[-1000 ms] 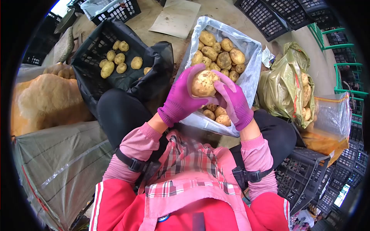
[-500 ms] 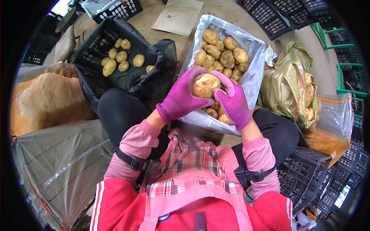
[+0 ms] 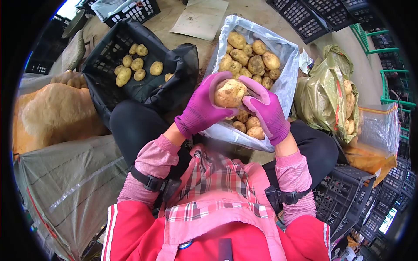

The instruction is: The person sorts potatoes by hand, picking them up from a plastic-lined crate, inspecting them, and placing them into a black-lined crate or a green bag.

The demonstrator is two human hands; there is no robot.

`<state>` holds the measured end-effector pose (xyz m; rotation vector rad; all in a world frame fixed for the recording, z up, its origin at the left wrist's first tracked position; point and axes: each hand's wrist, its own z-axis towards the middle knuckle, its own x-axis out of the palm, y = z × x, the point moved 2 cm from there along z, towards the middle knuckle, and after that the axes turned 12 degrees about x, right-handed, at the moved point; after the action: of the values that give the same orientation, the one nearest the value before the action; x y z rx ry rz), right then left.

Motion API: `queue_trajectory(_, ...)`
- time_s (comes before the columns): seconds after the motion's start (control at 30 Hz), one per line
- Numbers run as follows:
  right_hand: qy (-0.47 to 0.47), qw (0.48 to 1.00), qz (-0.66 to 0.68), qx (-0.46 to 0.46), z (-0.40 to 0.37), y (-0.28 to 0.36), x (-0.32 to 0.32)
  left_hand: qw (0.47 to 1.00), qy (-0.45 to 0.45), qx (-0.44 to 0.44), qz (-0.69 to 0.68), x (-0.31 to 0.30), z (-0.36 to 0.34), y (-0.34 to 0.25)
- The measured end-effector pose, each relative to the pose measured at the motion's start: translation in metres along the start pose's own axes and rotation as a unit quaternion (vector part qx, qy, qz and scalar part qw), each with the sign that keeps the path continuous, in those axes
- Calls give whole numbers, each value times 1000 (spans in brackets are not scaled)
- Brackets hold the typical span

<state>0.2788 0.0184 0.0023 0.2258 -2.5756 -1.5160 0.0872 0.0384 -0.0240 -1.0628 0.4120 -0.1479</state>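
A large pale-brown potato (image 3: 230, 93) with rough, soil-marked skin is held above the lined crate. My left hand (image 3: 202, 106), in a purple glove, wraps its left side with fingers over the top and thumb below. At the potato's right edge is my right hand (image 3: 267, 111), in a matching glove, fingers and thumb curled against it. Beneath both hands stands a crate with a white liner (image 3: 287, 65), holding many potatoes (image 3: 256, 65). To the left, a black-lined crate (image 3: 102, 54) contains several smaller, yellower potatoes (image 3: 137, 64).
An olive-green bag (image 3: 320, 98) of potatoes stands at right, near a clear and orange bag (image 3: 376, 135). Stacked black crates (image 3: 300, 19) are at upper right. An orange mesh sack (image 3: 56, 113) and a grey-green woven sack (image 3: 74, 187) lie left. Cardboard (image 3: 200, 17) rests on the floor.
The potato has turned a little and shifted slightly left in my hands. My right hand has drawn slightly right and down, leaving more of the potato's right side uncovered.
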Motion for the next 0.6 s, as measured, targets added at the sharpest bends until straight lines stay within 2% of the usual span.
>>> queue_trajectory(0.1,-20,994,-80,-65,1,1,1,999,-4,21,27,1,-1,2)
queue_trajectory(0.2,-37,992,-116,-37,-4,11,8,999,-1,22,39,-1,0,-1)
queue_trajectory(0.3,-53,984,-150,-73,0,5,7,998,2,22,59,-1,0,-4)
queue_trajectory(0.4,-100,974,-158,-131,7,-7,-1,1000,-8,-9,-18,1,-3,-2)
queue_trajectory(0.5,-61,993,-18,-95,6,-6,-1,1000,3,-19,-12,-4,1,-6)
queue_trajectory(0.6,-25,1000,7,-9,-6,13,10,999,-15,2,-31,-2,-2,4)
